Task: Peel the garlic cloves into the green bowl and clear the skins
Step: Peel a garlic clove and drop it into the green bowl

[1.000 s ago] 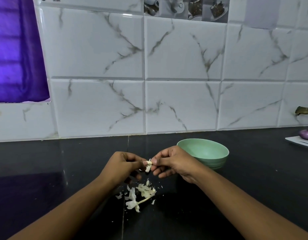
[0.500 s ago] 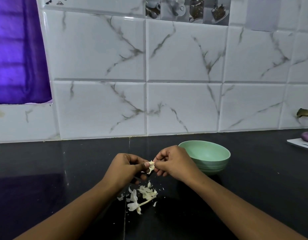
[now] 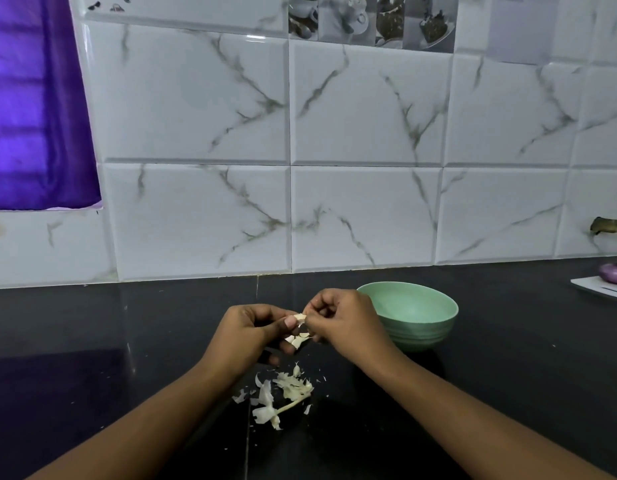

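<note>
Above the black counter my left hand [image 3: 251,332] and my right hand [image 3: 341,322] meet fingertip to fingertip, both pinching a small garlic clove [image 3: 299,319]. A strip of pale skin [image 3: 297,340] hangs loose beneath it. The green bowl [image 3: 416,315] stands just right of my right hand; what lies in it is hidden by the hand and the rim. Below my hands a pile of garlic skins [image 3: 286,393] with a thin stem lies scattered on the counter.
A white tiled wall rises right behind the counter. At the far right edge a white board [image 3: 603,287] carries a purple onion [image 3: 615,271]. A purple curtain [image 3: 36,105] hangs at the upper left.
My two hands have drawn closer together on the clove, and a strip of skin now hangs peeled below it. The bowl and the skin pile have not moved.
</note>
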Demonstrator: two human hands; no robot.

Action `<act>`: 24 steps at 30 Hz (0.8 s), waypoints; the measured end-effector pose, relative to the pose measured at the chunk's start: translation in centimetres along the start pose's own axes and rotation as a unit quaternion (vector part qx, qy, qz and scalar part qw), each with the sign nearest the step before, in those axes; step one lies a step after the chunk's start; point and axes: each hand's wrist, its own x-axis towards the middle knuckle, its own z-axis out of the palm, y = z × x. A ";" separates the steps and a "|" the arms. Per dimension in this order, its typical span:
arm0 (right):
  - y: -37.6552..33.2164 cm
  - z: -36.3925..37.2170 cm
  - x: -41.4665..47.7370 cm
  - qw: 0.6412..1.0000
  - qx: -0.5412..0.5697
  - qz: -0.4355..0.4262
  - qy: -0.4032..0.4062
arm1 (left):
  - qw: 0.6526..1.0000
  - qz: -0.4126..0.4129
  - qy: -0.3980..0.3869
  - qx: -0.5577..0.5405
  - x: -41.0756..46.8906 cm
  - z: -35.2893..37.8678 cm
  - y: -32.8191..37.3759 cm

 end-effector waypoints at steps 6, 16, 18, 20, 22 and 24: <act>-0.1 -0.6 0.3 0.944 0.284 0.109 -0.125 | 0.999 -0.009 0.008 -0.047 0.1 -0.5 0.3; 0.6 -0.5 0.5 0.984 0.162 -0.058 -0.043 | 0.997 -0.035 0.017 -0.074 -0.1 -0.1 0.7; 0.6 -0.5 0.5 0.985 0.127 -0.113 -0.012 | 0.995 -0.041 0.012 -0.085 -0.1 -0.1 0.8; 0.8 -0.6 0.5 0.983 0.110 -0.149 0.005 | 0.994 -0.048 0.004 -0.101 -0.1 -0.1 0.9; 1.0 -0.6 0.6 0.980 0.093 -0.175 0.013 | 0.992 -0.054 -0.006 -0.113 -0.1 -0.1 1.0; 1.1 -0.7 0.7 0.980 0.091 -0.179 0.008 | 0.992 -0.053 -0.016 -0.115 -0.2 -0.1 1.0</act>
